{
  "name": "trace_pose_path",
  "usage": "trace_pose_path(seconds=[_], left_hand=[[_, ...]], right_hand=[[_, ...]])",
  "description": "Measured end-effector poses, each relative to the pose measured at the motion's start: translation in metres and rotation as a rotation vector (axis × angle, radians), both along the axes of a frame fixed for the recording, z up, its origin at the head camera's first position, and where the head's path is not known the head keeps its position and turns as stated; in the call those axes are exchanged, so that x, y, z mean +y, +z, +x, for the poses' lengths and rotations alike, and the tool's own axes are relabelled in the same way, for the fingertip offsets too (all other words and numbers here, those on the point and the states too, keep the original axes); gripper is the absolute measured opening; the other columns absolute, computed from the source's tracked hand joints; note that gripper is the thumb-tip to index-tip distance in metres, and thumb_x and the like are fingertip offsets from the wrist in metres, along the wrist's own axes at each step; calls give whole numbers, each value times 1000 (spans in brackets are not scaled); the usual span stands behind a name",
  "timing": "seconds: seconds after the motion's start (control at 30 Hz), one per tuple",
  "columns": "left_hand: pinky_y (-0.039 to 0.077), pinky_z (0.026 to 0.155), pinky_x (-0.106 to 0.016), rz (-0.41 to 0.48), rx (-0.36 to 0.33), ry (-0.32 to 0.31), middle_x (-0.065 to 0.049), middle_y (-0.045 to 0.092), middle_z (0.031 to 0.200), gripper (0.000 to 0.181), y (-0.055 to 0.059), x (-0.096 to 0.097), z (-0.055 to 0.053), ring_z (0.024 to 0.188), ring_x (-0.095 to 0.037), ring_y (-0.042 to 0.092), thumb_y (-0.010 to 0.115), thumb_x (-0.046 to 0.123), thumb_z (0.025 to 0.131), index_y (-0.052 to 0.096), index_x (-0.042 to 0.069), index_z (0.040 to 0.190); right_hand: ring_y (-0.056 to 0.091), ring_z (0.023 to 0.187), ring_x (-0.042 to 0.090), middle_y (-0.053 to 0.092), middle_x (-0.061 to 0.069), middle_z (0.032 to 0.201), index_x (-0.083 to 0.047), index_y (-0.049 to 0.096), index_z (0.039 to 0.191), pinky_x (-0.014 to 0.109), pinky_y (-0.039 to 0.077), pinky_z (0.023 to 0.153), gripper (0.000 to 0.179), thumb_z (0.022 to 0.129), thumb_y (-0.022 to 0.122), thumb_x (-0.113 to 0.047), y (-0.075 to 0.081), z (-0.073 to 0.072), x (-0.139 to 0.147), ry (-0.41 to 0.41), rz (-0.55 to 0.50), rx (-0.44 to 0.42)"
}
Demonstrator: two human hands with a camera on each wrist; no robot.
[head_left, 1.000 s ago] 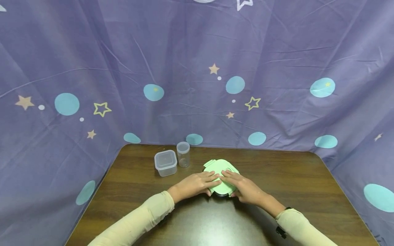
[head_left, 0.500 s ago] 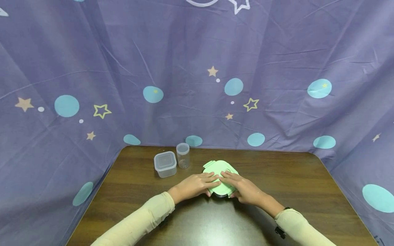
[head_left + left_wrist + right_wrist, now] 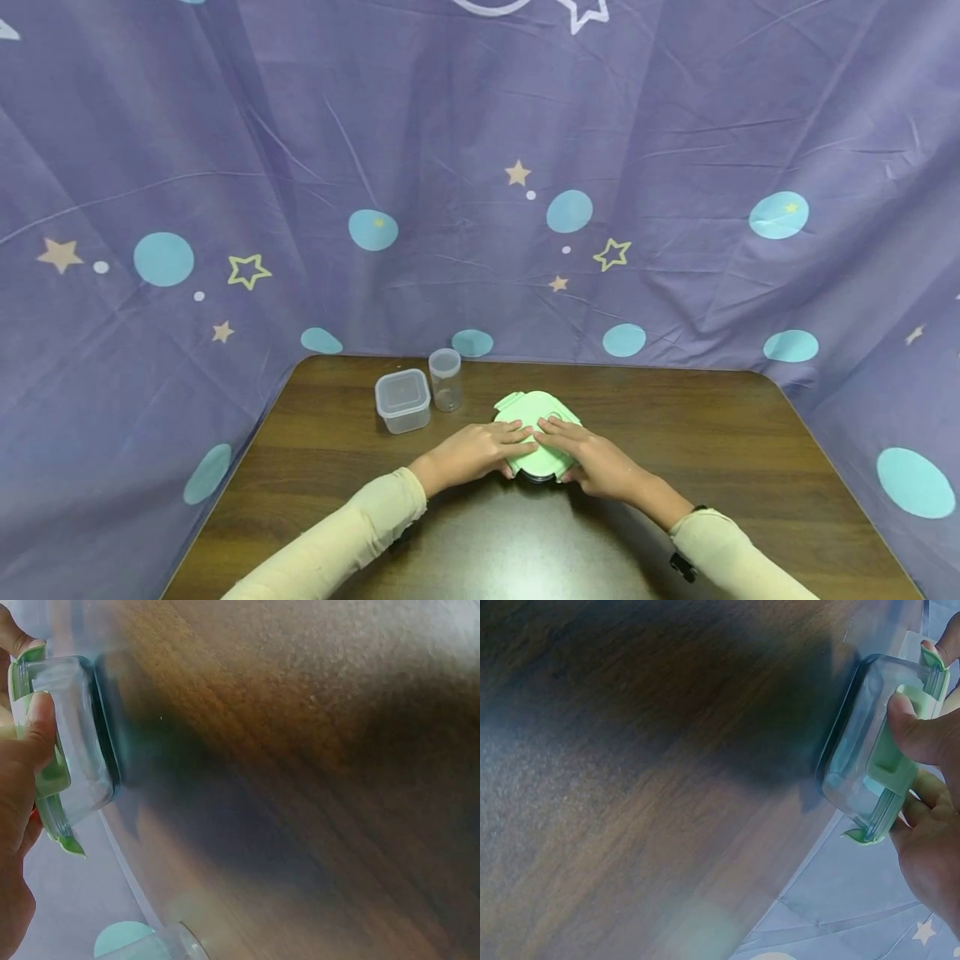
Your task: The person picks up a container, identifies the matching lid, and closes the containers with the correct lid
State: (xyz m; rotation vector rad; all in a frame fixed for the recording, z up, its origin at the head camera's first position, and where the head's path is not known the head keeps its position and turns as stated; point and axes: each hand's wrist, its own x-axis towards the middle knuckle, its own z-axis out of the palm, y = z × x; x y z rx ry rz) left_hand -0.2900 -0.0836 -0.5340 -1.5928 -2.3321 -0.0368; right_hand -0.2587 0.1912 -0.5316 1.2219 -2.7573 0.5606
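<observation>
A food container with a light green snap-on lid [image 3: 531, 407] sits on the table in front of the person. In the wrist views its clear glass body [image 3: 84, 742] stands under the lid. The left hand [image 3: 474, 450] grips its left side, fingers spread over the lid top and thumb on a hanging side latch [image 3: 54, 778]. From the right, the right hand [image 3: 600, 462] holds it likewise, its thumb against another side latch [image 3: 889, 769]. The fingertips of both hands come close together over the lid's middle.
A square clear plastic box [image 3: 403, 404] with a lid stands at the back left of the wooden table [image 3: 675, 433]. Beside it is a tall clear cylindrical jar [image 3: 447, 383]. A purple patterned curtain [image 3: 450, 150] hangs behind the table and at its sides.
The head view has shifted very slightly. Both hands stay in the same hold on the food container, and the box and jar stay where they were.
</observation>
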Motion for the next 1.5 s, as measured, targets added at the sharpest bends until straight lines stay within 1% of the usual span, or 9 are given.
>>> trace_pose_path(seconds=[0.2, 0.4, 0.57, 0.7, 0.97, 1.2, 1.4, 1.5], left_hand=[[49, 110, -34, 18, -11, -1, -6, 60, 145, 63, 0, 0, 0, 134, -23, 59, 71, 42, 85, 61, 18, 142], [48, 112, -35, 25, -25, 5, -7, 61, 144, 61, 0, 1, 1, 134, -24, 59, 70, 42, 86, 62, 17, 141], [48, 113, -35, 37, -32, 3, -8, 60, 144, 59, 1, 0, 4, 134, -24, 59, 70, 40, 87, 63, 16, 140], [47, 113, -36, 43, -34, 2, -9, 60, 144, 58, 1, 0, 5, 134, -25, 59, 70, 39, 87, 63, 16, 140], [47, 113, -36, 63, -10, -5, -9, 61, 143, 59, -4, 1, 3, 133, -25, 60, 72, 39, 86, 64, 15, 139], [47, 113, -36, 82, 8, -5, -9, 62, 142, 59, -6, 1, 3, 133, -24, 60, 72, 39, 85, 64, 14, 138], [49, 112, -37, 104, 29, -10, -10, 64, 140, 59, -8, 2, 4, 131, -25, 62, 71, 39, 86, 65, 12, 137], [49, 112, -36, 111, 31, -7, -9, 64, 140, 58, -10, 2, 4, 131, -25, 62, 71, 39, 86, 65, 13, 137]], right_hand=[[42, 146, 38, 44, 13, 159, -7, 54, 147, 51, 46, 111, 77, 76, 86, -5, 2, 0, -1, -4, 6, -6], [44, 144, 39, 46, 15, 158, -6, 55, 146, 51, 47, 110, 78, 75, 86, -4, 2, 1, -1, 0, 9, 23], [47, 141, 41, 48, 17, 155, -6, 56, 144, 51, 48, 108, 78, 73, 87, -4, 0, 1, 0, 5, 13, 69], [48, 141, 41, 49, 17, 155, -5, 56, 144, 52, 48, 108, 78, 73, 87, -3, 0, 2, -1, 4, 9, 75], [47, 141, 40, 48, 17, 155, -5, 56, 145, 52, 47, 109, 78, 73, 87, -3, 2, 2, -2, -2, 17, 63], [49, 140, 41, 50, 18, 154, -4, 57, 143, 52, 48, 108, 77, 72, 88, -4, 1, 1, -2, 9, 13, 96], [48, 141, 40, 49, 17, 155, -3, 56, 143, 51, 47, 110, 77, 73, 87, -5, 0, 0, -2, 8, 28, 88], [49, 141, 39, 49, 17, 154, -3, 57, 143, 51, 48, 109, 77, 73, 88, -5, -1, 0, -2, 12, 32, 103]])
